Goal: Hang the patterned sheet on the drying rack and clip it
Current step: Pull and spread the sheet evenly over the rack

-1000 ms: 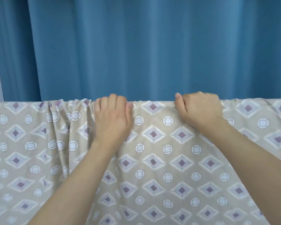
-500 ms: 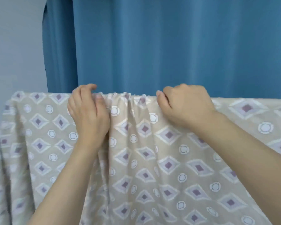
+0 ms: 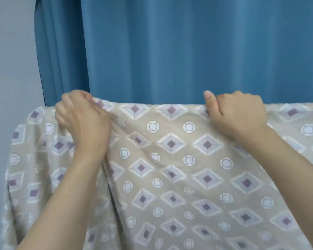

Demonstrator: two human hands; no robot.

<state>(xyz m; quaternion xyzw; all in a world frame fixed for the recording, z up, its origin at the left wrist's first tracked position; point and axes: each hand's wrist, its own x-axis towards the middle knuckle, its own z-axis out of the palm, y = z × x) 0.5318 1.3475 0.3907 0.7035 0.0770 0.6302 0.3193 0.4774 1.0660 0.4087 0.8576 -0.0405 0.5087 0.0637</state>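
The patterned sheet (image 3: 172,159), beige with purple diamonds and white rings, hangs draped over a horizontal rail that it hides completely. Its top fold runs straight across the view. My left hand (image 3: 83,121) grips the fold near the sheet's left end, fingers curled over the top. My right hand (image 3: 237,112) grips the same fold further right, thumb up and fingers wrapped behind the cloth. The stretch of fabric between the two hands lies flat and taut. No clips are in view.
A blue curtain (image 3: 188,47) hangs close behind the sheet across most of the view. A pale grey wall (image 3: 11,60) fills the left side. The sheet's left edge falls in loose folds near that wall.
My left hand has slid left along the top fold and my right hand has held its place, so the bunched gathers between them are pulled flat. The view has shifted left.
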